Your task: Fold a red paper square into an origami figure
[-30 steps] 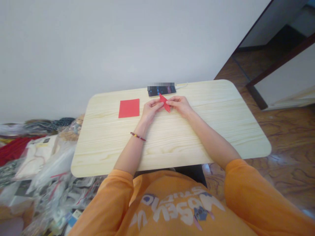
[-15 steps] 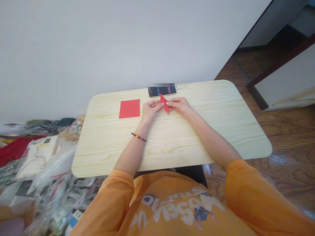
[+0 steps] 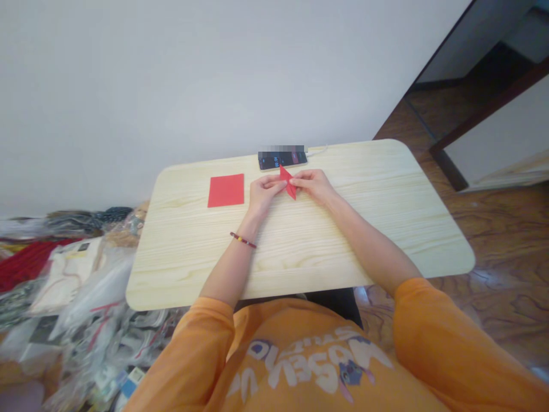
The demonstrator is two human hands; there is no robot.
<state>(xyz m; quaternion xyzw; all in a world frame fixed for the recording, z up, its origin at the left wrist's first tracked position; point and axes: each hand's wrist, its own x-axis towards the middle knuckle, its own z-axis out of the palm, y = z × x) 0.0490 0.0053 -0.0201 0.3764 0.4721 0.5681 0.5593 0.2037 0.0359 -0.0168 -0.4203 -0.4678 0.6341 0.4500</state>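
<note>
Between my two hands is a small folded piece of red paper (image 3: 288,182), narrow and pointed at its top and bottom ends. My left hand (image 3: 262,193) pinches its left side, thumb near the middle. On the other side, my right hand (image 3: 316,186) grips the right edge between thumb and fingers. Fingertips cover part of the folds. A flat red paper square (image 3: 226,190) lies on the table to the left of my left hand, apart from it.
A phone (image 3: 282,158) with a lit screen and a white cable (image 3: 318,151) lies behind my hands, by the wall. The pale wooden table (image 3: 180,252) has rounded corners. Plastic bags and clothes (image 3: 90,292) are piled at its left; a wooden floor (image 3: 506,240) shows at right.
Both hands keep their pinch on the folded red paper, which has barely shifted. Nothing else has visibly moved on the table.
</note>
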